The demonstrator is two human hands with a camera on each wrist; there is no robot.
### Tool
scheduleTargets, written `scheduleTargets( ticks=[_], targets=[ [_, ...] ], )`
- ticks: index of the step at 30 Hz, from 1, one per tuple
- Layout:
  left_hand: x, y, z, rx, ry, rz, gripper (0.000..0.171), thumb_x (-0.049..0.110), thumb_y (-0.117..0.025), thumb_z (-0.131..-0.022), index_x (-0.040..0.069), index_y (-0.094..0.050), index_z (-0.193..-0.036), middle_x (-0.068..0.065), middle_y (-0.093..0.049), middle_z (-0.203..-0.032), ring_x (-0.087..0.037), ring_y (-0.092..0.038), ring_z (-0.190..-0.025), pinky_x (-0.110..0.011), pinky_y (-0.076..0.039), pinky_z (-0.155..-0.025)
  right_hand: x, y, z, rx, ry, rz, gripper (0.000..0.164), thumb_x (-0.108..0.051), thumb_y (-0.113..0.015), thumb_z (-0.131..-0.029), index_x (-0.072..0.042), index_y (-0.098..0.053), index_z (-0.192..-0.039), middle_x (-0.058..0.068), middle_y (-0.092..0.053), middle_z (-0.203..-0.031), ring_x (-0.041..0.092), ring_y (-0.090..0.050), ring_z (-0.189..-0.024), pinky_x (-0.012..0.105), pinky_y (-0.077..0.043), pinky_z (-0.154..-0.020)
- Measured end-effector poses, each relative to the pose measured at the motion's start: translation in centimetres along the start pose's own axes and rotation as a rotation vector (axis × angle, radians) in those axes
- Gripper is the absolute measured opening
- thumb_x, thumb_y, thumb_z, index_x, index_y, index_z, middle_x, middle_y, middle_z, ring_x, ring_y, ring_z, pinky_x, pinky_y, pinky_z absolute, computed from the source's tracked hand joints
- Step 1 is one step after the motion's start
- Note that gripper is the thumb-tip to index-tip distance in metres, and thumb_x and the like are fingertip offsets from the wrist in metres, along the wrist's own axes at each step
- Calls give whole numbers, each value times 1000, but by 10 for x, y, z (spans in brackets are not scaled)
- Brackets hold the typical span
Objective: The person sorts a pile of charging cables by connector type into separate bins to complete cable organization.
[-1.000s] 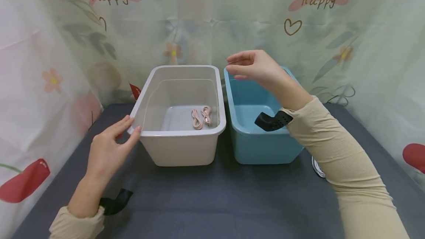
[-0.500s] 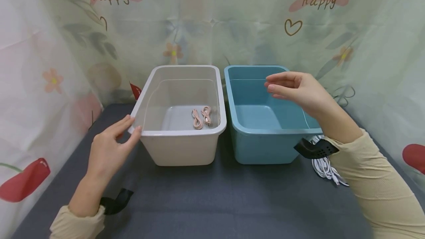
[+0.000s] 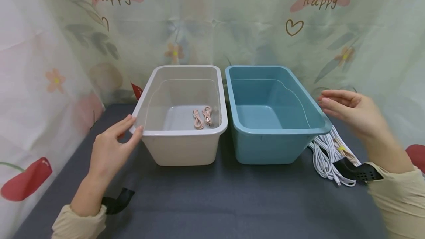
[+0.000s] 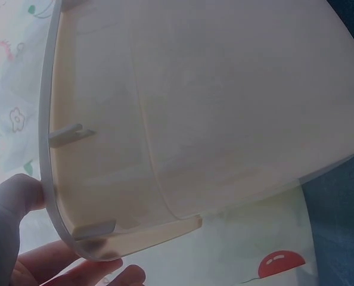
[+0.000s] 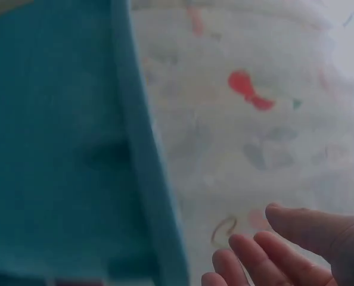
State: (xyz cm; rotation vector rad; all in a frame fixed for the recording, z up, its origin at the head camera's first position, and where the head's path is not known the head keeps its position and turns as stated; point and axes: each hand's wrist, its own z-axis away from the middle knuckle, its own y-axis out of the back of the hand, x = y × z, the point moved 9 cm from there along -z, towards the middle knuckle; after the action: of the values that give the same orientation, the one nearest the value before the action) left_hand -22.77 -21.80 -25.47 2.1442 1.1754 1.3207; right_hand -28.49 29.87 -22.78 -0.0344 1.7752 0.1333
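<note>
The right hand point(image 3: 355, 117) has cleared the blue bin's edge point(image 3: 307, 95), narrowly parted; the left hand point(image 3: 111, 145) pinches the pale bin's rim point(image 3: 180, 133).

Left hand point(image 3: 109, 148) held at eight o'clock, fingers point(image 3: 123, 123) aimed toward two | Right hand point(image 3: 360, 115) held at three o'clock, loosely curved (its thumb point(image 3: 336, 105) kept beneath the index finger point(image 3: 338, 93))

Flowery curtain point(image 3: 214, 28) behind dark tabletop point(image 3: 219, 202)

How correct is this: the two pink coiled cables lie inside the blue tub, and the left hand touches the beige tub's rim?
Not the blue tub: the head view shows the two pink coiled cables inside the beige tub.
</note>
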Motion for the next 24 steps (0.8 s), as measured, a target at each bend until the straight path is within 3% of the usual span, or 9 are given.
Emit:
scheduleTargets(
  ticks=[6,13,15,17,18,20,22,24],
  targets=[
    [0,0,0,1,6,-1,43,32,-60,-90,10,-59,-126,-10,-57,-132,-33,-63,-108,-46,-53,-82,29,47,18,102,-54,67,25,-1,-58,-89,-22,-69,-99,-15,-72,-89,-4,-67,-83,11,-54,-70],
    [0,0,0,5,4,-1,42,32,-60,-90,10,-59,-126,-10,-57,-132,-33,-63,-108,-46,-53,-82,77,86,36,145,-231,471,15,-26,-61,-90,-38,-55,-97,-38,-58,-83,-19,-56,-74,5,-49,-63],
    [0,0,0,5,3,-2,42,31,-60,-90,10,-59,-126,-10,-57,-132,-34,-62,-109,-46,-53,-83,89,95,41,148,-276,570,19,-32,-60,-90,-29,-56,-109,-41,-52,-82,-23,-51,-73,5,-48,-61],
    [0,0,0,4,2,-2,42,31,-60,-90,10,-59,-126,-11,-57,-132,-33,-62,-109,-46,-53,-83,102,105,45,155,-319,665,41,-38,-60,-89,-14,-54,-121,-41,-50,-82,-24,-48,-71,8,-48,-59],
    [0,0,0,4,2,-2,42,31,-60,-90,10,-59,-126,-10,-57,-132,-33,-62,-109,-46,-53,-83,108,110,46,153,-339,715,52,-41,-59,-89,-6,-51,-127,-33,-58,-83,-24,-46,-71,12,-51,-61],
    [0,0,0,4,3,-2,42,31,-60,-90,10,-59,-126,-10,-57,-132,-33,-63,-109,-46,-53,-82,122,121,49,141,-384,774,72,-44,-59,-88,8,-41,-134,-8,-71,-96,-11,-55,-76,28,-56,-72],
    [0,0,0,3,5,0,43,31,-60,-90,10,-59,-127,-10,-57,-132,-33,-62,-109,-46,-53,-82,137,134,51,142,-445,846,79,-51,-61,-85,6,-41,-135,1,-71,-103,-9,-53,-77,42,-54,-75],
    [0,0,0,2,5,0,43,31,-60,-90,10,-59,-127,-10,-56,-132,-33,-62,-109,-46,-53,-82,150,141,54,116,-506,875,85,-55,-62,-82,5,-39,-137,20,-65,-116,7,-58,-86,57,-48,-78]
  ],
)
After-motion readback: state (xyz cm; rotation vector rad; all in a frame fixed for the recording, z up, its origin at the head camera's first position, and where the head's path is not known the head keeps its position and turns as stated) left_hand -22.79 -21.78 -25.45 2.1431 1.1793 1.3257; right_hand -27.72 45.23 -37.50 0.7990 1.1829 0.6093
